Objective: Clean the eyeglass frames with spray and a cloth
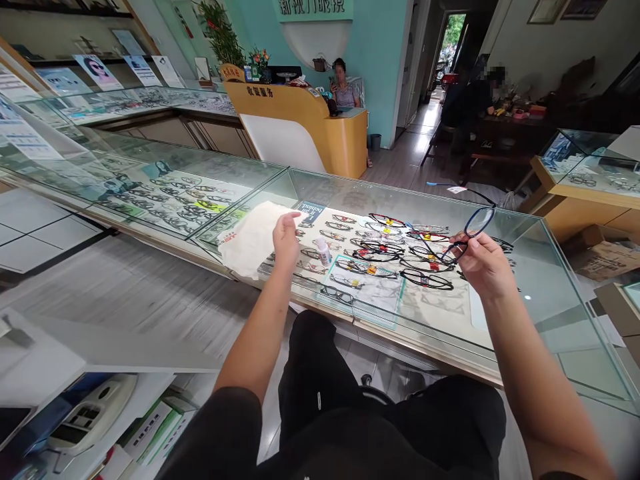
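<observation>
My right hand is closed on a pair of eyeglasses with a dark blue frame, pinching it by the rim above the glass counter. One temple with a small white tag reaches up and to the left. My left hand is raised over the counter, its index finger stretched to the right and the other fingers loosely bent; nothing shows in it. Just behind its wrist lies a cream cloth with red print. To its right, a small clear bottle with a pale label stands on the glass.
Under the glass of the display counter, several eyeglasses lie in rows. A person sits behind the yellow reception desk; another person is at a dark table. Cardboard boxes stand at right, a white machine at lower left.
</observation>
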Demonstrator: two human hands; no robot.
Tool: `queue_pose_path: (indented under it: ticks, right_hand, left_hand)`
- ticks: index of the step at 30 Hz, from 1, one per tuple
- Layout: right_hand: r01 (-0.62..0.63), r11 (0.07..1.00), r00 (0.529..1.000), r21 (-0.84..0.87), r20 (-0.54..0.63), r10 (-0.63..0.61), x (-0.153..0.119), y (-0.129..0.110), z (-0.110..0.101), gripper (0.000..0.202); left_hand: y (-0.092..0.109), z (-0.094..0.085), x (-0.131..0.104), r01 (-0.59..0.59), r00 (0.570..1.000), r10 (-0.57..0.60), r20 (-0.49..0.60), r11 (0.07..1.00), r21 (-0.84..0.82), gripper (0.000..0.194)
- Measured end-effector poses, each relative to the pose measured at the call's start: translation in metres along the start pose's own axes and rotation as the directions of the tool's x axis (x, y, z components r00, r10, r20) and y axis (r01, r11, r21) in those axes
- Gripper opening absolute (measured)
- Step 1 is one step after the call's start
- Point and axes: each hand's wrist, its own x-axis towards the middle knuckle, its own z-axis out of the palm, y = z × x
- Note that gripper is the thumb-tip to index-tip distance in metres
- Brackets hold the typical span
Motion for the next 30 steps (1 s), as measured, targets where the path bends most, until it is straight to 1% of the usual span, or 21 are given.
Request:
queue_pose_path:
  ticks: [3, 6, 8, 11, 14, 17, 20, 23, 25, 27, 30]
  right_hand:
    - [0.001, 1.000, 1.000, -0.014, -0.002, -0.001, 0.000, -0.001, 0.000, 0.033]
    - [0.001, 1.000, 1.000, -0.023, 0.002, -0.001, -0.001, -0.001, 0.001, 0.033]
    - [0.002, 1.000, 1.000, -0.014, -0.002, -0.002, -0.002, -0.002, 0.002, 0.034]
    - [-0.005, 1.000, 1.000, 0.004, -0.012, 0.005, -0.002, -0.002, 0.003, 0.035]
    - [-0.010, 1.000, 1.000, 0.010, -0.010, 0.011, -0.002, -0.002, 0.003, 0.036]
    - [-0.006, 1.000, 1.000, -0.003, -0.006, 0.006, -0.002, 0.000, 0.002, 0.035]
    - [0.004, 1.000, 1.000, -0.026, -0.008, -0.004, -0.001, 0.001, 0.000, 0.032]
    - [0.027, 0.997, 1.000, -0.073, 0.005, -0.027, 0.000, 0.003, -0.003, 0.030]
    - [0.037, 0.994, 0.999, -0.102, 0.018, -0.036, 0.001, 0.005, -0.005, 0.029]
    - [0.034, 0.993, 0.999, -0.112, 0.023, -0.031, 0.002, 0.007, -0.007, 0.030]
    - [0.028, 0.995, 0.999, -0.095, 0.017, -0.027, 0.002, 0.006, -0.007, 0.031]
  left_hand:
    - [-0.020, -0.012, 0.009, 0.032, 0.989, -0.052, 0.137, 0.989, 0.147, 0.042]
    - [-0.032, -0.020, 0.010, 0.020, 0.965, -0.090, 0.245, 0.962, 0.273, 0.026]
    - [-0.036, -0.024, 0.009, 0.001, 0.954, -0.099, 0.282, 0.945, 0.328, 0.021]
    - [-0.038, -0.024, 0.009, -0.017, 0.950, -0.099, 0.295, 0.930, 0.368, 0.023]
    - [-0.040, -0.012, 0.019, -0.022, 0.949, -0.097, 0.301, 0.929, 0.369, 0.027]
    - [-0.041, 0.008, 0.040, -0.023, 0.945, -0.095, 0.313, 0.935, 0.355, 0.028]
    - [-0.043, 0.030, 0.063, -0.037, 0.938, -0.093, 0.333, 0.931, 0.362, 0.021]
    - [-0.045, 0.046, 0.078, -0.043, 0.931, -0.101, 0.350, 0.923, 0.382, 0.016]
    - [-0.045, 0.051, 0.081, -0.035, 0.929, -0.110, 0.353, 0.924, 0.381, 0.018]
    - [-0.042, 0.053, 0.083, -0.024, 0.930, -0.110, 0.350, 0.934, 0.357, 0.025]
    - [-0.031, 0.045, 0.079, -0.008, 0.946, -0.079, 0.313, 0.963, 0.268, 0.038]
